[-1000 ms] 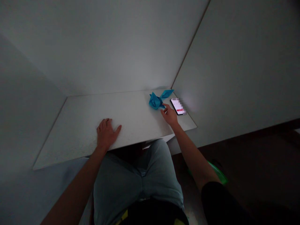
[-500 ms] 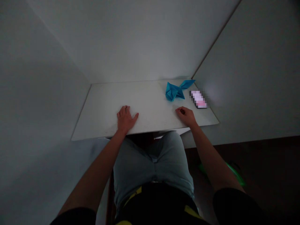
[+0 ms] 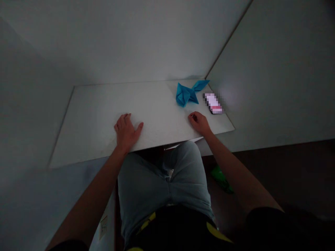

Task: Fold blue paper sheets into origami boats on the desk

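Observation:
A blue folded paper shape (image 3: pixel 185 94), possibly origami, lies near the back right of the white desktop (image 3: pixel 89 132). My right hand (image 3: pixel 199 122) rests close to the desk's front edge, a short way below that shape and not touching it, with its fingers curled around nothing. My left hand (image 3: pixel 126 131) lies flat on the desktop with its fingers spread, touching only the surface. A smartphone (image 3: pixel 213 103) with a lit, pixelated screen sits to the right of the blue paper.
Pale panel walls (image 3: pixel 131 42) rise behind and to the right of the desk. My legs in light jeans (image 3: pixel 162 184) are below the front edge. A green object (image 3: pixel 222 179) lies on the dark floor to the right.
My right hand has drawn back from the blue paper toward the desk's front edge. My left hand stays on the desk, and the view has shifted slightly.

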A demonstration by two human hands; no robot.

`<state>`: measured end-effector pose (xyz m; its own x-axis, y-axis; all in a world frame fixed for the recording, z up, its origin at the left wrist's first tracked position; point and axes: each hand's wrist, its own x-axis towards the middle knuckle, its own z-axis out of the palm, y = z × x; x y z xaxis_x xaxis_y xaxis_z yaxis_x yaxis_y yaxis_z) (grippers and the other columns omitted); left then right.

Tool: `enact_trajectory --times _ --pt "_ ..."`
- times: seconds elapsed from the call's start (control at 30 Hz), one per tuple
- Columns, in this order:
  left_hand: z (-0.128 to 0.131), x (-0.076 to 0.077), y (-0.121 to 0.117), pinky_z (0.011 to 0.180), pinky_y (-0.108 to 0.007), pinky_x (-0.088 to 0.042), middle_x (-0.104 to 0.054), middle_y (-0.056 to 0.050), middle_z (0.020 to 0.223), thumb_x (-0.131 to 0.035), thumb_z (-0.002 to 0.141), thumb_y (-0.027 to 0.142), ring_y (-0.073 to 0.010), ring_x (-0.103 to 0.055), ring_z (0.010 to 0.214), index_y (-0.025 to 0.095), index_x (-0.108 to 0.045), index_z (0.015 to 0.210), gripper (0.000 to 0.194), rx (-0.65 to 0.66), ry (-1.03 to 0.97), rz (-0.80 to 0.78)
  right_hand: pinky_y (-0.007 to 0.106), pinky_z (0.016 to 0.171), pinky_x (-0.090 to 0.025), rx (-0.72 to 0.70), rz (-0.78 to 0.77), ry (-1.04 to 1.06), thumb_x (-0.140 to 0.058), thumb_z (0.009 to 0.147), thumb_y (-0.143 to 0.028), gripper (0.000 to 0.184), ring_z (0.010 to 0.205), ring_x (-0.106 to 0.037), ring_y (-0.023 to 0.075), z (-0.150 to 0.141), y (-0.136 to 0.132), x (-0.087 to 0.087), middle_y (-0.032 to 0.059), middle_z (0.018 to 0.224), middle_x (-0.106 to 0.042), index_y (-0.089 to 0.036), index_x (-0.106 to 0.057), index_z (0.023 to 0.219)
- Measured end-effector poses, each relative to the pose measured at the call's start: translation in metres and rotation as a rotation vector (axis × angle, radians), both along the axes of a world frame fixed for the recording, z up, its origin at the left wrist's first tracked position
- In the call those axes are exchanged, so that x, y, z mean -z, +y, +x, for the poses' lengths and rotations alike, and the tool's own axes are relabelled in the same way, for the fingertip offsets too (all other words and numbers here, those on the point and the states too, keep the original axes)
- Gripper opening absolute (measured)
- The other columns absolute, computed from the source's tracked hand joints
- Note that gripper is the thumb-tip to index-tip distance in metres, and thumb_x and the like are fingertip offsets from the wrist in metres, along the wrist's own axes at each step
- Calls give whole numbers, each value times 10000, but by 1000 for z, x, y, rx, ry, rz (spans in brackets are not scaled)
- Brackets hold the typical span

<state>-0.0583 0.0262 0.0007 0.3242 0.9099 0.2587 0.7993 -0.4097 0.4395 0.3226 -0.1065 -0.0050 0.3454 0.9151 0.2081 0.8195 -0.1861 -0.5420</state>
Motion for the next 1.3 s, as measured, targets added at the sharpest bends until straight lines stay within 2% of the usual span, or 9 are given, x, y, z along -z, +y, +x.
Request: enact_trajectory --times 0.1,0.27,0.37,0.47,0.57,0.7,1.0,1.17,1.3 --pt "22 -2 19 1265 -656 -257 -437 -258 1612 -599 996 525 -467 -364 1520 131 -436 1567 713 32 -48 21 334 769 -486 -3 -19 2 -572 1015 -390 252 751 -613 211 -2 0 -2 75 905 -715 -188 -717 1057" --pt "93 -7 58 1233 -605 -306 -509 -231 1529 -610 981 439 -446 -420 1457 148 -506 1515 617 267 -83 46 332 780 -489 26 -50 -9 -555 1046 -379 230 769 -615 213 -4 0 -2 69 916 -719 -206 -705 1064" --pt "128 -8 78 1140 -519 -407 -670 -179 1235 -560 994 382 -382 -574 1249 162 -632 1364 437 402 -80 43 337 787 -492 22 -44 -13 -548 1054 -382 228 775 -616 215 -3 -1 -1 67 911 -715 -212 -700 1052" --pt "148 -7 92 927 -398 -481 -660 -89 874 -548 995 379 -297 -629 935 198 -714 1124 277 462 -139 21 344 799 -496 13 -37 0 -542 1063 -396 238 781 -620 214 -3 -3 -1 68 924 -716 -217 -700 1049" --pt "154 -5 101 697 -303 -397 -562 -16 685 -634 946 409 -209 -534 682 229 -668 835 214 424 -287 -12 349 811 -502 17 -45 11 -542 1068 -404 236 800 -626 218 -3 -4 -3 66 941 -722 -231 -703 1058" --pt "150 -6 108 575 -280 -238 -373 43 520 -684 895 411 -133 -333 526 226 -467 593 415 409 -565 -121 355 817 -505 8 -50 22 -553 1069 -415 237 815 -634 220 -5 -6 -5 63 941 -716 -234 -706 1060" --pt "141 1 130 464 -261 -150 -247 68 534 -733 836 445 -87 -204 485 238 -306 580 539 357 -1066 -459 377 785 -531 7 29 83 -606 1034 -429 285 821 -633 233 -2 -12 0 70 969 -681 -235 -676 1229" --pt "141 4 136 437 -245 -140 -223 74 487 -651 882 503 -83 -176 441 244 -291 555 551 342 -1201 -550 506 1011 -512 48 211 -119 -622 1040 -450 258 1105 -643 318 4 -8 -11 122 1139 -668 -261 -700 1197" --pt "140 4 136 439 -245 -151 -235 70 475 -597 911 498 -88 -181 431 244 -317 551 522 340 -1186 -565 570 1119 -445 181 258 -271 -665 1017 -539 340 1303 -570 365 26 30 -23 154 1327 -606 -269 -709 1219"
